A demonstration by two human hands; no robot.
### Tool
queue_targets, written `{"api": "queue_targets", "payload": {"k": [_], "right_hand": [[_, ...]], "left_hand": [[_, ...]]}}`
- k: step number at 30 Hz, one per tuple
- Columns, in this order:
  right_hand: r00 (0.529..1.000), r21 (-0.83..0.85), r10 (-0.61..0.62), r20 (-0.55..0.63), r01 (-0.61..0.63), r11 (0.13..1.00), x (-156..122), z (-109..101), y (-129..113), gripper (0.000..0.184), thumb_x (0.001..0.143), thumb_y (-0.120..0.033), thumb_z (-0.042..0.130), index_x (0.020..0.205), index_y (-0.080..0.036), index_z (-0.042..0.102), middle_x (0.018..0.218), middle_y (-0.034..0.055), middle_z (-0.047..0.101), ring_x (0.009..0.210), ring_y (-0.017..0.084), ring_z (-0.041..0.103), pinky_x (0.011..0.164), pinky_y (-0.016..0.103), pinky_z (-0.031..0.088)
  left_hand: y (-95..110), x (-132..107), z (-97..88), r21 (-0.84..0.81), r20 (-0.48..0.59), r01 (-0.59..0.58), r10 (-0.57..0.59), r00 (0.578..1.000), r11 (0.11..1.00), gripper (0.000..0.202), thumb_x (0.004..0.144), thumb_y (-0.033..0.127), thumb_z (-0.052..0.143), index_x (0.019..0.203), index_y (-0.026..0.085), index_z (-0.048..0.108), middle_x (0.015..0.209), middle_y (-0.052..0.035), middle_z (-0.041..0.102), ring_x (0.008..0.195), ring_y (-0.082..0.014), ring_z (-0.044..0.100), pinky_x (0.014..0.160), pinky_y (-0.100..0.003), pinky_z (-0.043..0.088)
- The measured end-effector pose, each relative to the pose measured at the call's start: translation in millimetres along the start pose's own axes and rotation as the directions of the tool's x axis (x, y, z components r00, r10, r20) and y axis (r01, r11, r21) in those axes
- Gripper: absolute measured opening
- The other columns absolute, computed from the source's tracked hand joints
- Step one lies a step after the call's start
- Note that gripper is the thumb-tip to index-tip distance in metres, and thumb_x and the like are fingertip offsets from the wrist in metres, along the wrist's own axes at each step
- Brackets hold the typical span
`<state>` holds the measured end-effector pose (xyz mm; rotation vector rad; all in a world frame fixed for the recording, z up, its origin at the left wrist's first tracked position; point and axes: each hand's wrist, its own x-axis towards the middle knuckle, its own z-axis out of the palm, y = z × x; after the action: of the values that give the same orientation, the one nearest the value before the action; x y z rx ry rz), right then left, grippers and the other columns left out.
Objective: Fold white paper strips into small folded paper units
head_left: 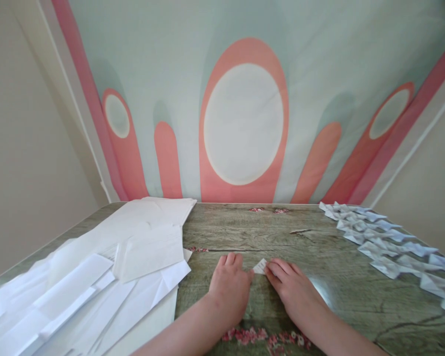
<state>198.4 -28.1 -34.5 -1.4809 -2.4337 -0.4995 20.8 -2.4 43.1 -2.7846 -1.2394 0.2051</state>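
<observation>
A small folded piece of white paper [260,266] with faint dark marks lies between my two hands, low over the wood-patterned table. My left hand [230,287] is closed, its fingers curled, with a fingertip against the paper's left edge. From the other side, my right hand [294,287] pinches the paper's right edge with its fingers close together. The underside of the paper and part of the gripping fingertips are hidden.
Loose white sheets and folded strips [144,252] are piled on the left of the table [237,227]. Rows of small folded paper pieces [385,242] line the right side. Behind the table stands a pale green and pink patterned backdrop [241,49].
</observation>
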Motion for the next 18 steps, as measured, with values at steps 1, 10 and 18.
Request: {"api": "queue_targets", "payload": {"k": [1,10,18], "right_hand": [[1.0,0.0,0.001,0.003,-0.001,1.0,0,0,0,0.029,0.079,-0.003,0.051,0.105,-0.01,0.06,0.103,0.0093,0.06,0.103,0.023,0.049,0.083,0.033,0.041],[0.998,0.033,0.023,-0.066,-0.021,0.999,-4,8,1,0.028,0.079,-0.005,0.051,0.105,-0.012,0.06,0.103,0.0091,0.06,0.101,0.021,0.05,0.082,0.033,0.042],[0.998,0.123,0.045,-0.051,-0.038,0.992,-6,9,3,0.03,0.082,-0.005,0.048,0.107,-0.017,0.06,0.102,0.0061,0.061,0.096,0.019,0.053,0.081,0.032,0.043]], "left_hand": [[-1,0,0.3,0.003,-0.001,-0.003,0.003,1.0,1.0,0.034,0.069,0.024,0.062,0.102,0.022,0.065,0.093,-0.0123,0.056,0.091,-0.0284,0.046,0.078,-0.041,0.038],[-12,8,5.9,-0.135,-0.046,-0.018,0.012,0.999,0.991,0.021,0.074,0.015,0.051,0.086,0.02,0.067,0.088,-0.0091,0.057,0.087,-0.0236,0.051,0.076,-0.036,0.041],[7,9,22.1,-0.164,-0.236,-0.166,0.124,0.964,0.973,0.034,0.086,0.019,0.042,0.119,0.019,0.048,0.114,-0.0069,0.051,0.108,-0.0217,0.042,0.095,-0.036,0.033]]}}
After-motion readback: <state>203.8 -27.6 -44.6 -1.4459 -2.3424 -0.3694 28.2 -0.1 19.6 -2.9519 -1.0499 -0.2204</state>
